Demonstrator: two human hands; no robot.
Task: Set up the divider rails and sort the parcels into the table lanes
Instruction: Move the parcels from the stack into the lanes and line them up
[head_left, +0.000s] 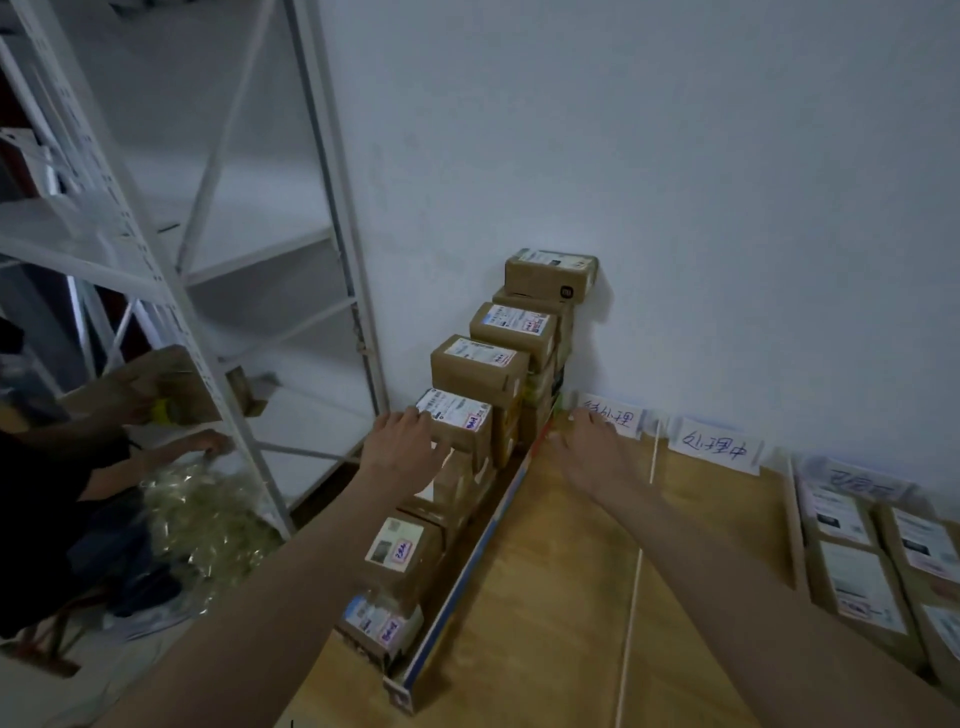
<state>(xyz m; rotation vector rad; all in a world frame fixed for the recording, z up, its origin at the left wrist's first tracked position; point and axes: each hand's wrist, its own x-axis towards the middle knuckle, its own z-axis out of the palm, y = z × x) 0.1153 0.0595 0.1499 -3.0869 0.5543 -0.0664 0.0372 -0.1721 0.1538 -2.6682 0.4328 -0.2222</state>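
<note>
Several brown labelled parcels (480, 361) are stacked like steps along the table's left edge, behind a long divider rail (470, 564). My left hand (402, 447) rests on the side of one stacked parcel (457, 418), fingers spread against it. My right hand (592, 449) lies flat and open on the wooden table (561, 597), near the white lane label (610, 415) at the wall. A thin white rail (636, 582) runs down the table to the right of that hand. More parcels (857, 571) lie flat in the far right lane.
Two more lane labels (714, 449) stand against the white wall. A white metal shelf rack (171, 249) stands left of the table. Another person crouches at the lower left, handling a cardboard box (156, 384) and crinkled plastic wrap (208, 514).
</note>
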